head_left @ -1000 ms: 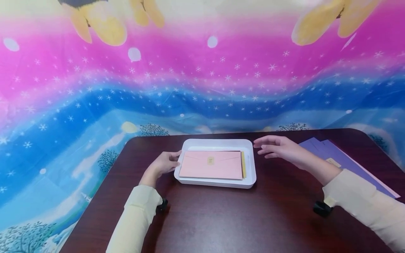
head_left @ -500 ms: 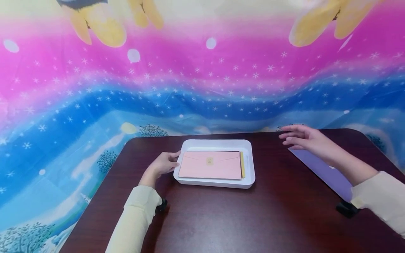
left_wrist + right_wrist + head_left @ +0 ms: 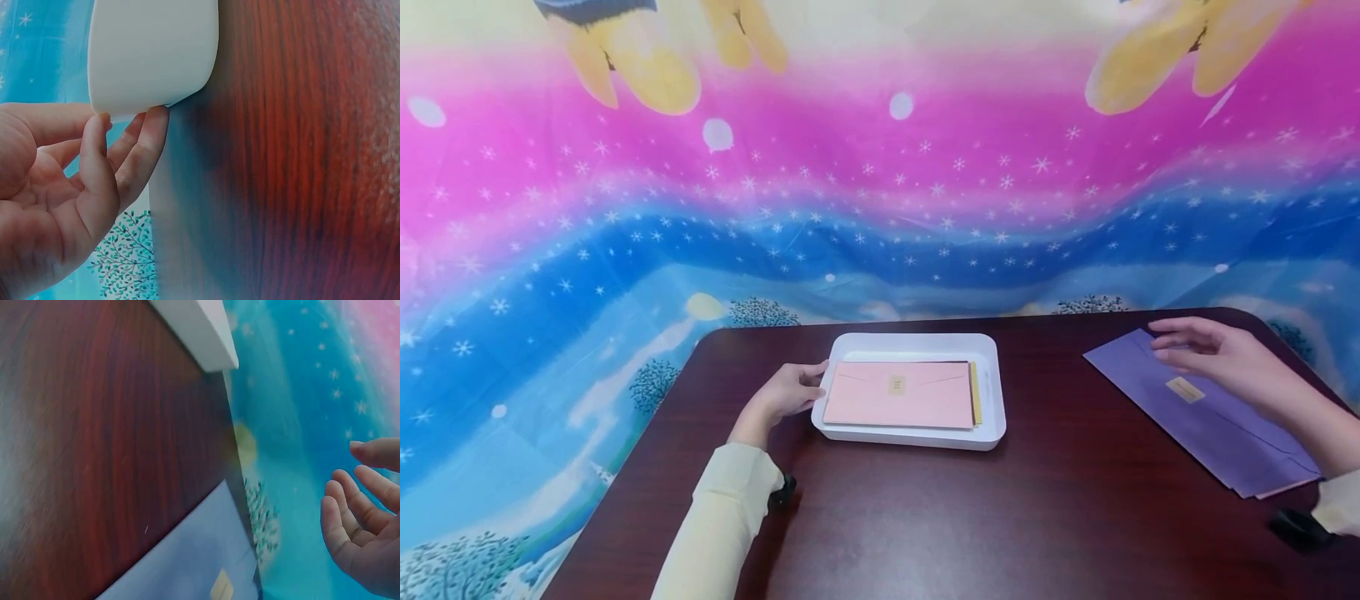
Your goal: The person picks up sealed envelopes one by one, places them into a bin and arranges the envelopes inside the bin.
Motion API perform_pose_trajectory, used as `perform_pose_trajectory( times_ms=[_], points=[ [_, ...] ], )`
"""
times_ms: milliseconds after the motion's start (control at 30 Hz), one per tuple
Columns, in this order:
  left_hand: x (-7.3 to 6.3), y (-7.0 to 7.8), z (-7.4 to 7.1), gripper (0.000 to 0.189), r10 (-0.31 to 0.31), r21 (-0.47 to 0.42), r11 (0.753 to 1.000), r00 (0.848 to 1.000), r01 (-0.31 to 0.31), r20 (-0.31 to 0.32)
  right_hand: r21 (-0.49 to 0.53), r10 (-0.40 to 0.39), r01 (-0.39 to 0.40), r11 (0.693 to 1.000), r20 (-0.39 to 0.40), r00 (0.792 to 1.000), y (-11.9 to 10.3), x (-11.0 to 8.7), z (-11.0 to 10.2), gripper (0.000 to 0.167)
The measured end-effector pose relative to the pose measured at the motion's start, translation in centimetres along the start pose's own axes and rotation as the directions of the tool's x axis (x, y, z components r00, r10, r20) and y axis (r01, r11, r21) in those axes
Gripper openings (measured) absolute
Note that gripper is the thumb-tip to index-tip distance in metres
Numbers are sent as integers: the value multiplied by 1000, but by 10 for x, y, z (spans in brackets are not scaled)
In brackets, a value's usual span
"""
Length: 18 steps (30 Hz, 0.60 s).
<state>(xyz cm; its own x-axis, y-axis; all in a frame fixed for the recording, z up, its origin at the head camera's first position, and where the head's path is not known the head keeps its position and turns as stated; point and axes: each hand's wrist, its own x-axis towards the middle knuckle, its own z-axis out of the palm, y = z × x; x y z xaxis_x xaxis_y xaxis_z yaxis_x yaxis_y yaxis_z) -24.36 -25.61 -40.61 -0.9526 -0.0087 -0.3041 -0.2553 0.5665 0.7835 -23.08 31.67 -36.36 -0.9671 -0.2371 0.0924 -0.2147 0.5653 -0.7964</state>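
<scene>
Purple envelope (image 3: 1195, 427) lies beneath the right hand (image 3: 1232, 358), its fingers loosely bent and gripping nothing; white tray (image 3: 917, 437) stands just right of the left hand (image 3: 781, 392), whose relaxed fingertips touch its end.

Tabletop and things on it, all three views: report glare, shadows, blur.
Head view: pale glare on the wood-grain tabletop at bottom centre, dark shadow beside the left sleeve; left wrist view: bluish sheen by the white tray, speckled glare toward the right edge; right wrist view: whitish glare at the left edge, purple envelope looks bluish, its label soft.
</scene>
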Motion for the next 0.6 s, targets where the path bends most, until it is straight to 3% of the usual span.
perform_pose_trajectory(
  times_ms=[67, 167, 333, 600],
  points=[
    [0, 0, 0, 59, 1, -4, 1000, 1000, -1, 0, -43, 9, -9, 999, -10, 1000, 8, -5, -3, 38],
    [-1, 0, 0, 58, 2, -5, 1000, 1000, -2, 0, -96, 46, -43, 994, 34, 998, 20, -12, -7, 32],
    [1, 0, -1, 59, 5, -13, 1000, 1000, -5, 1, -259, 139, -101, 960, 132, 981, 39, -23, -11, 58],
    [2, 1, -2, 58, 12, -25, 1000, 1000, -12, 9, -383, 130, -78, 921, 113, 985, 65, -27, -16, 59]
  ],
)
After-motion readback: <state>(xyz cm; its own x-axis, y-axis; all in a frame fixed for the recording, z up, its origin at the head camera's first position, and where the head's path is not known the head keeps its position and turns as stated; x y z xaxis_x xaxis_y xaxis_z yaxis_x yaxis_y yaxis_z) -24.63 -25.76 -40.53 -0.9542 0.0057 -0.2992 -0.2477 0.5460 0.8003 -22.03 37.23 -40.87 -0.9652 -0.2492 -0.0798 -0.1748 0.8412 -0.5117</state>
